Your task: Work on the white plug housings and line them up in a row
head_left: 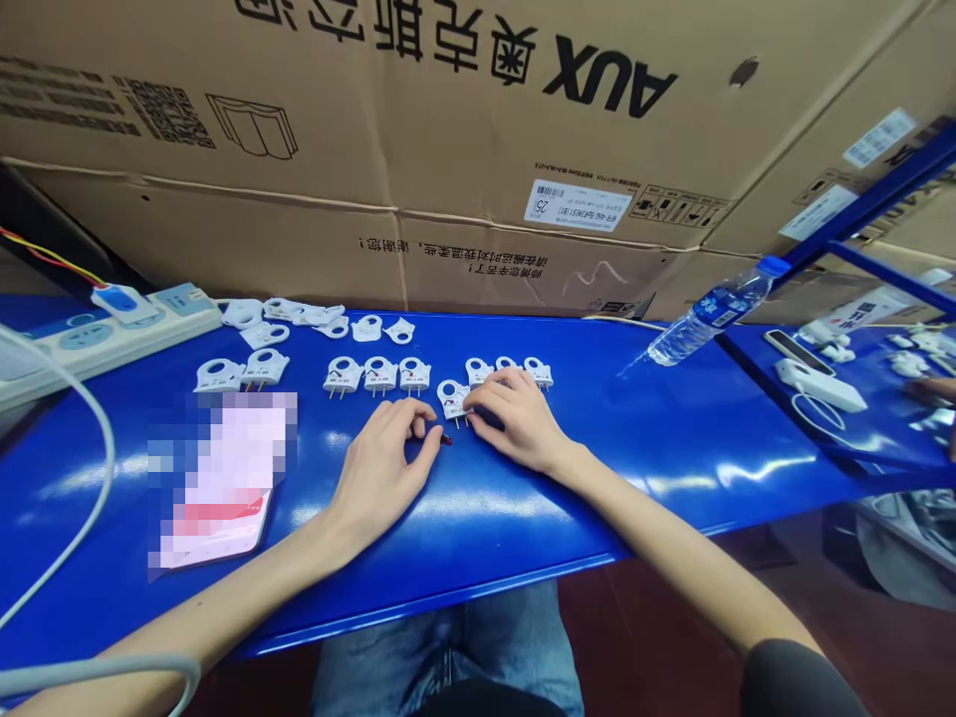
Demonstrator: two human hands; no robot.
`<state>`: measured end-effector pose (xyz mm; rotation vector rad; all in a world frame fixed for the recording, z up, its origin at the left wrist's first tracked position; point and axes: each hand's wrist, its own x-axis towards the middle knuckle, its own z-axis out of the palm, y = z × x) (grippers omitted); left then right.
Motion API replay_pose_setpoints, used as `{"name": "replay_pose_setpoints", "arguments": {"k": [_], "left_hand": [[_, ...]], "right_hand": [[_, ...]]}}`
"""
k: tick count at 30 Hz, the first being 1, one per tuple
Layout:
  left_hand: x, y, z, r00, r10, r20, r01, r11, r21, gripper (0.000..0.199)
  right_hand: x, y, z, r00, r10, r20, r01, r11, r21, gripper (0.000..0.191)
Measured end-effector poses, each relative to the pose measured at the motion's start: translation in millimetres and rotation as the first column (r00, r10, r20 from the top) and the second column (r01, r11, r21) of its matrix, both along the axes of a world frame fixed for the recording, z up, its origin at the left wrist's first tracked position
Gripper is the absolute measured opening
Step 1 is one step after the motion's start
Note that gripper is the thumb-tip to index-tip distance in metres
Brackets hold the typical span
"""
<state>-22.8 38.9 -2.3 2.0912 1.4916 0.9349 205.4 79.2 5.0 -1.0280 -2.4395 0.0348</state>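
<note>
Right hand [515,416] pinches ring-topped white plastic piece [453,406]; left hand [386,448] by small red-black part [446,439], cannot tell grip; glossy blue tabletop [493,528].

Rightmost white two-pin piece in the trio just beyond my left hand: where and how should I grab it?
Probably pinch that two-pin piece by its ring end, from above: its pins point toward you, and the neighbouring piece sits close on its left.

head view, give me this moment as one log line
left hand: beside red part | right hand: touching white plug | phone: on blue table, left of hands
</note>
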Motion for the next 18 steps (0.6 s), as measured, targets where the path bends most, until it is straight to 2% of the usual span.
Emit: {"name": "replay_pose_setpoints", "arguments": {"k": [5,10,15,18], "left_hand": [[0.2,-0.3,2.6,0.999,0.017,0.045,-0.017,1.0,0.006,0.016],[0.3,-1.4,6.0,0.995,-0.046,0.088,0.043,0.998,0.042,0.02],[0.4,-1.6,5.2,0.993,-0.064,0.097,0.057,0.996,0.07,0.014],[0.6,-1.5,4.5,0.991,-0.086,0.106,0.076,0.992,0.098,0.011]], "right_hand": [[-1.4,-4.1,1.8,1.0,0.028,-0.008,-0.028,0.998,0.055,0.013],[0.9,-7.1,3.8,0.996,0.085,0.027,-0.088,0.982,0.165,0.013],[2.6,-9.4,6.6,0.975,0.22,0.024,-0.214,0.908,0.362,0.011],[2.8,-9.3,6.4,0.965,0.26,0.028,-0.25,0.885,0.392,0.011]]}}
